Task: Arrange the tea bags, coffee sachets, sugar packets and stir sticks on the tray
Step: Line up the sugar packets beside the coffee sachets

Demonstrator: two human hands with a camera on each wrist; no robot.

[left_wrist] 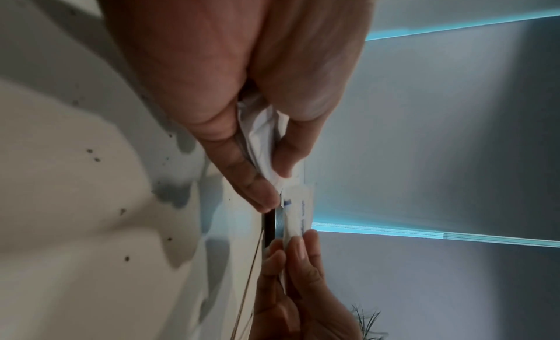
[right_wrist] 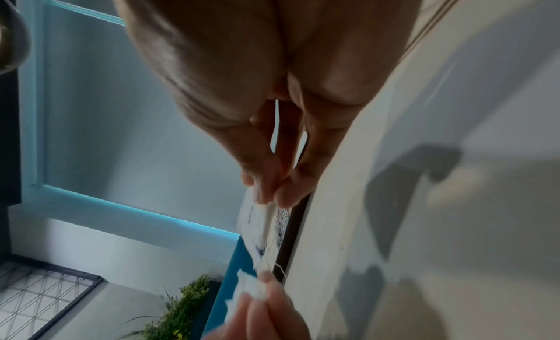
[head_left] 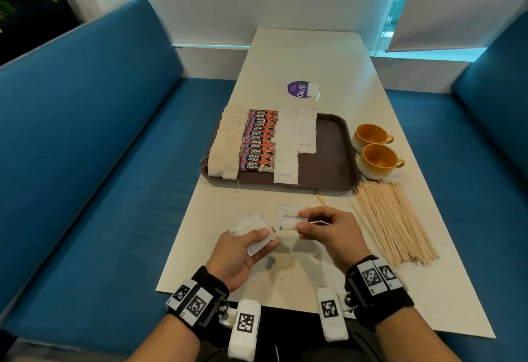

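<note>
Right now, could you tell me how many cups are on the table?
2: the far cup and the near cup stand side by side, just right of the tray. No others show.

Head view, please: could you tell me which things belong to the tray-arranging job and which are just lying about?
Part of the job:
- tray
- tea bags
- coffee sachets
- sugar packets on the tray
- sugar packet pinched by right hand
- bunch of packets in left hand
- stir sticks

Lying about:
- two orange cups
- purple sticker
</note>
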